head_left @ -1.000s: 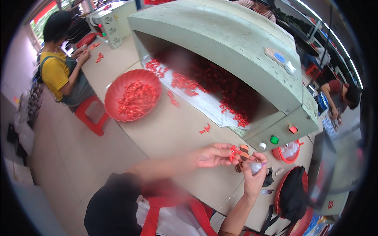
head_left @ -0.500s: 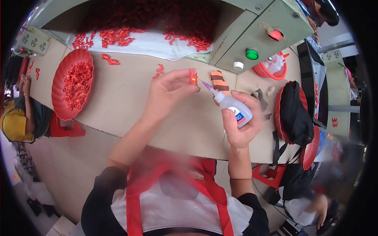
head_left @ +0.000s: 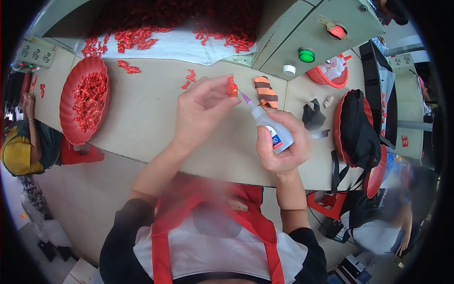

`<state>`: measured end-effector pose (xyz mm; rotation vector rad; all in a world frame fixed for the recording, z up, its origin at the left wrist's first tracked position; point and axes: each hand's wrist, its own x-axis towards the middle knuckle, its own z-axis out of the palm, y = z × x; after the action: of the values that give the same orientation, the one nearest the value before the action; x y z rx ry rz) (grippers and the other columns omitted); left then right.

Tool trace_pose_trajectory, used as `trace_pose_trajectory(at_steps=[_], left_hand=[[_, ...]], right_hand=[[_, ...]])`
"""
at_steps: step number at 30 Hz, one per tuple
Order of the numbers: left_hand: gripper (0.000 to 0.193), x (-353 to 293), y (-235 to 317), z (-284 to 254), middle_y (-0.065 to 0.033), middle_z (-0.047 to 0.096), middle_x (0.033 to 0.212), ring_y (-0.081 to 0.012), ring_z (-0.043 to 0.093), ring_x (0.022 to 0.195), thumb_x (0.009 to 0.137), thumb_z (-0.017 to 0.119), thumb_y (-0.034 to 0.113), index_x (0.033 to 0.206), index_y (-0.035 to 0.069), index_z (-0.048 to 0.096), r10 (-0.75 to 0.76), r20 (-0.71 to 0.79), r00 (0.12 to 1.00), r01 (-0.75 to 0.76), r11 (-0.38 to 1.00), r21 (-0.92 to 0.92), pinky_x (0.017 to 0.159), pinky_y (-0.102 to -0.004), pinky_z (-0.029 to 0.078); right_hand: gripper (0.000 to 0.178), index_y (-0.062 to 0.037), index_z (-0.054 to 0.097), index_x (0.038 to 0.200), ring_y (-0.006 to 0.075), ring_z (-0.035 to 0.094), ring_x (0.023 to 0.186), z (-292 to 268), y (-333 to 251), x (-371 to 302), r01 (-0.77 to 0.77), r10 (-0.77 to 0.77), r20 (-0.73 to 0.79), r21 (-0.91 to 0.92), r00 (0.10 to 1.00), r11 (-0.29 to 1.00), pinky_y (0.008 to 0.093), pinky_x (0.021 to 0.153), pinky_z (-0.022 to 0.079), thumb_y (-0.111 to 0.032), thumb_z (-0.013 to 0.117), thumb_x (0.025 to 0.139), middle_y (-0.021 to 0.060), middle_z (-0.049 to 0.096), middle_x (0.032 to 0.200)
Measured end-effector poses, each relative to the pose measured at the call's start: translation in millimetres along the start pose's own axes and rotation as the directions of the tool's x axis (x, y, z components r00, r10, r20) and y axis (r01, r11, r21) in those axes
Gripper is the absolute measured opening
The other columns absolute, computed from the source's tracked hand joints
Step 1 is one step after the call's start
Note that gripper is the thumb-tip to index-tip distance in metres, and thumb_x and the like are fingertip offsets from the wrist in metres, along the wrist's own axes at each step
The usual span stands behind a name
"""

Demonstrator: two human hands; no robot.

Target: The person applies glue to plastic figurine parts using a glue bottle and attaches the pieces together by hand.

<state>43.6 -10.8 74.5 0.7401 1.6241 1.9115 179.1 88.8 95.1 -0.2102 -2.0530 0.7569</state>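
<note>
My left hand (head_left: 201,106) pinches a small glossy red figurine (head_left: 231,88) between thumb and fingertips, above the table. In my right hand (head_left: 286,149) is a translucent squeeze bottle (head_left: 273,128) with a white and blue label. Its purple needle tip (head_left: 245,97) points up and left at the figurine; whether it touches cannot be made out. A few loose red pieces (head_left: 188,79) lie on the table behind my left hand. Just beyond the bottle rests an orange and brown striped cloth strip (head_left: 266,90).
A scalloped red tray (head_left: 66,111) of red pieces stands at the left. Behind, a machine opening holds many more on white cloth (head_left: 165,54); its grey-green panel (head_left: 314,42) has buttons. At the right are a red basket (head_left: 343,78), a black bag (head_left: 357,128) and a person (head_left: 378,232). Another person (head_left: 23,146) sits left.
My right hand and the bottle have shifted slightly left and up. The left hand keeps its pinch on the red figurine. My view has shifted a little.
</note>
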Motion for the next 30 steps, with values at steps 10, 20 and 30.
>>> trace_pose_trajectory(at_steps=[10,20,30], left_hand=[[0.032,0.5,-0.7,-0.3,-0.0070,0.058,0.093,-0.0137,0.063,0.084,0.074,0.066,-0.004,0.106,-0.003,0.060,0.002,0.008,1.000,-0.002,1.000,0.007,0.075,-0.0251,0.052],[0.032,0.7,0.3,-0.1,-0.0073,0.057,0.093,-0.0144,0.063,0.083,0.074,0.066,-0.004,0.105,-0.004,0.060,-0.001,0.004,1.000,0.001,1.000,0.004,0.075,-0.0251,0.053],[0.031,0.5,0.7,0.6,-0.0067,0.056,0.093,-0.0145,0.063,0.083,0.075,0.066,-0.004,0.105,-0.004,0.060,0.000,0.012,1.000,-0.001,1.000,0.011,0.074,-0.0245,0.053]], right_hand=[[0.027,0.0044,0.059,0.092,0.0138,0.060,0.060,1.5,-0.8,1.9,-0.002,0.001,-0.017,-0.029,1.000,1.000,0.0217,0.054,0.046,-0.005,0.066,0.068,0.0120,0.064,0.078],[0.026,0.0040,0.059,0.092,0.0113,0.058,0.056,1.2,-1.4,1.8,-0.037,0.037,-0.007,-0.018,0.999,0.999,0.0200,0.052,0.044,-0.005,0.066,0.068,0.0105,0.063,0.076],[0.026,0.0038,0.059,0.092,0.0114,0.058,0.056,0.9,-2.0,2.5,-0.032,0.032,-0.013,0.008,0.999,0.999,0.0199,0.051,0.043,-0.006,0.065,0.069,0.0107,0.064,0.076]])
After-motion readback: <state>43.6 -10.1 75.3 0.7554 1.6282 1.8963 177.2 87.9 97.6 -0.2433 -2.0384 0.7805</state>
